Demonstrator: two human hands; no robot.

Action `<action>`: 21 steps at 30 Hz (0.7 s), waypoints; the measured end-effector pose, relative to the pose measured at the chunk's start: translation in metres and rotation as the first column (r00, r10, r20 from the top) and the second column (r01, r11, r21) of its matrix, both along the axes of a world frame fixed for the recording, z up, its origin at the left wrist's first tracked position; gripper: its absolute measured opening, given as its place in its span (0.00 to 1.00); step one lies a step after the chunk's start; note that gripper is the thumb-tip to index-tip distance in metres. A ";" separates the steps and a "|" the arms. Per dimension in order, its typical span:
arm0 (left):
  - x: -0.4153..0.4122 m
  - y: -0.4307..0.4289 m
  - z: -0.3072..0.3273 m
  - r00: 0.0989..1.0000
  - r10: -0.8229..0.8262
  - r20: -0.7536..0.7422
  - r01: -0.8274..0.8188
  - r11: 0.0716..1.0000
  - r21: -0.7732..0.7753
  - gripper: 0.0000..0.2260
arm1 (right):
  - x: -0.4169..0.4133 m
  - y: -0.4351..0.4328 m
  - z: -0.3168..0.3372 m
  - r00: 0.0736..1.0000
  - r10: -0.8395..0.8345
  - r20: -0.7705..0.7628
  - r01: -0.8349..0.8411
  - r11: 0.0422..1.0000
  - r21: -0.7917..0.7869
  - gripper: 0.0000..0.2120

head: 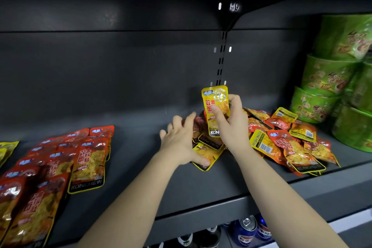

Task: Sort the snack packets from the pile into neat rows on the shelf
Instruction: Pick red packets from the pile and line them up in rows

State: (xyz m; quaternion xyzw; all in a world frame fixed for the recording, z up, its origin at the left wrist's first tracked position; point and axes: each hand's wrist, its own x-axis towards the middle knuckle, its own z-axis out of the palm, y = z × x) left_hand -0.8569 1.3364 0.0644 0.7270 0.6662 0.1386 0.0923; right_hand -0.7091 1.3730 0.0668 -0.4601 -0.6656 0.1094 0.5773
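I'm seeing the yellow packet (215,99) standing upright just above the pile (281,143), with the right hand (231,125) pinching it between thumb and fingers. The left hand (179,141) is resting on the pile's left edge, fingers splaying wide. Red rows (60,163) are lying well left on the shelf (141,147).

**Head camera, close in and tilted down at the shelf**

We're riding on the person's head here, facing square into the shelf (130,147) and angled downward. It's tight: both forearms stretch up from the bottom edge, left hand (179,143) and right hand (231,127) meeting near mid-frame, the right pinching a yellow packet (215,99) dead centre. The wide lens bows everything: the rows of packets (60,167) swell large at the near left, the pile (281,143) sits right of centre, green tubs (322,90) lean in at the far right. The dark back panel (120,66) fills the upper half. Under the shelf's front lip, cans (245,227) peek in bottom right.
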 end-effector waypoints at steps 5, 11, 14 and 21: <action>-0.029 0.001 0.010 1.000 0.006 0.029 0.000 0.979 -0.205 0.55 | 0.000 -0.001 -0.001 0.999 -0.018 0.047 0.018 1.000 -0.002 0.13; -0.035 0.003 0.005 0.973 -0.057 0.222 0.105 0.972 -0.209 0.35 | -0.001 -0.001 -0.003 0.996 -0.023 0.087 0.022 1.000 0.014 0.13; -0.021 0.000 0.004 0.979 -0.073 0.192 0.090 0.992 -0.084 0.30 | 0.000 0.000 -0.004 0.996 -0.016 0.089 0.015 1.000 0.004 0.13; -0.012 -0.002 0.005 0.983 -0.085 0.163 0.106 0.987 -0.125 0.39 | -0.001 0.000 -0.005 0.994 0.001 0.112 0.000 1.000 -0.011 0.13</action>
